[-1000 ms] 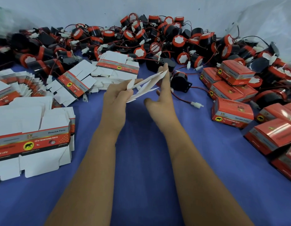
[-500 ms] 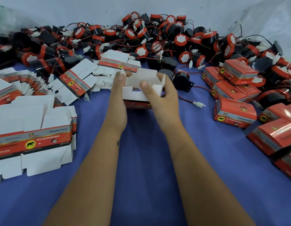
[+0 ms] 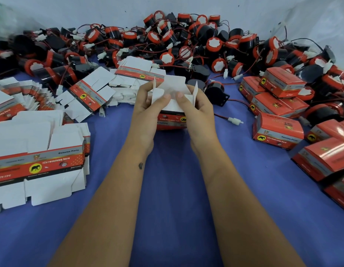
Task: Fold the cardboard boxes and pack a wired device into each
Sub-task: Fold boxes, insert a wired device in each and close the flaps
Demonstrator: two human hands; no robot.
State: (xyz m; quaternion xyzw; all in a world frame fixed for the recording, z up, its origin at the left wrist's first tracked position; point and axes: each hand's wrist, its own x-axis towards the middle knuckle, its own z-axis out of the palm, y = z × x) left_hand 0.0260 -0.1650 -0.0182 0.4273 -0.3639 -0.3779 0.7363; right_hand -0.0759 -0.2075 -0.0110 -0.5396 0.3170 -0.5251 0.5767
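Both thumbs press down on white inner flaps of a half-formed cardboard box (image 3: 172, 112); fingers of each hand curled round its sides, clamped on it. Left hand (image 3: 148, 105) grips the left wall, thumb on a rounded flap. Right hand (image 3: 196, 108) grips the right wall, thumb on the opposite flap. Two narrow side tabs stand upright, one beside each hand. Box's red printed face points toward the camera, low, just above the blue surface (image 3: 171, 189).

Just beyond the right hand: a black wired device (image 3: 215, 93) lying on the surface, its red-and-black lead trailing to a white connector (image 3: 234, 120).

Left: stack of flat box blanks (image 3: 38, 160), white flaps out, red band with elephant logo. More blanks fanned at far left and loose ones (image 3: 90, 95) behind the hands.

Right: folded red boxes (image 3: 279, 132), closed, heaped several deep.

Back, along the white backdrop: a large heap of black-and-red devices (image 3: 177, 45) with tangled red wires and white plugs.
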